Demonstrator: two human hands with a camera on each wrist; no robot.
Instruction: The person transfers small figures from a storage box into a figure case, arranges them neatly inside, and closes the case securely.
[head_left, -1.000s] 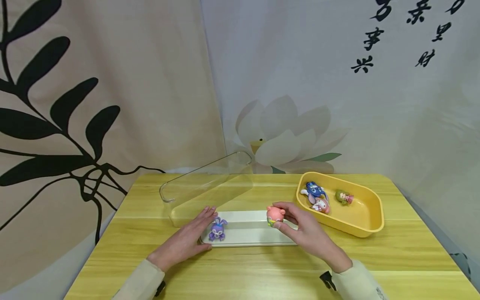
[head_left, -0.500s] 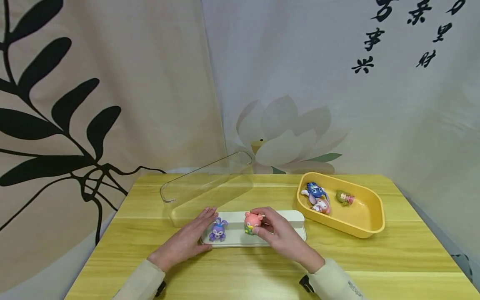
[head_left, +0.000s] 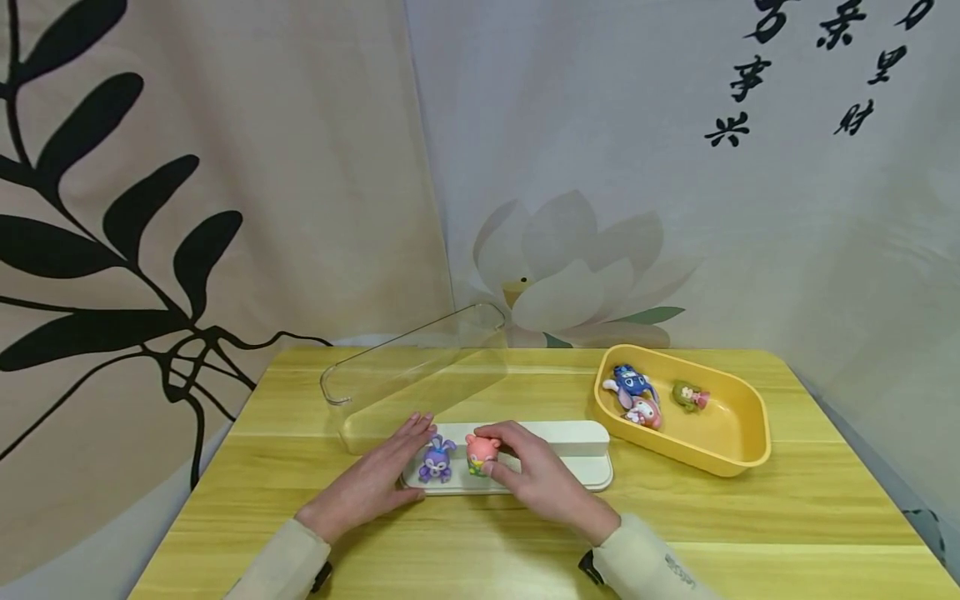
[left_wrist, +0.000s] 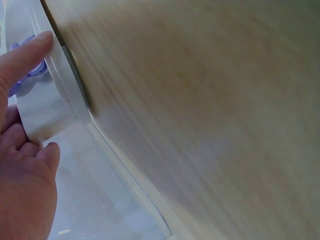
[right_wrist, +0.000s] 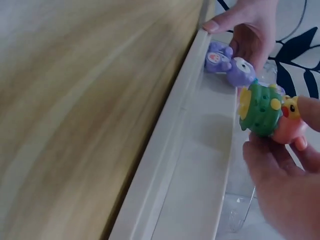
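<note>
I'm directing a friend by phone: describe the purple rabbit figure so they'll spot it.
On the table, left of the yellow tray, lies a long white base. At its left end, beside the left hand, is the purple rabbit figure; its long ears set it apart from the pink, round-eared figure in the right hand.

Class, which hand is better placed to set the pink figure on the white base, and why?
Likely the right: the right hand pinches the pink figure above the white base, while the left hand holds the base's left end beside the purple figure.
</note>
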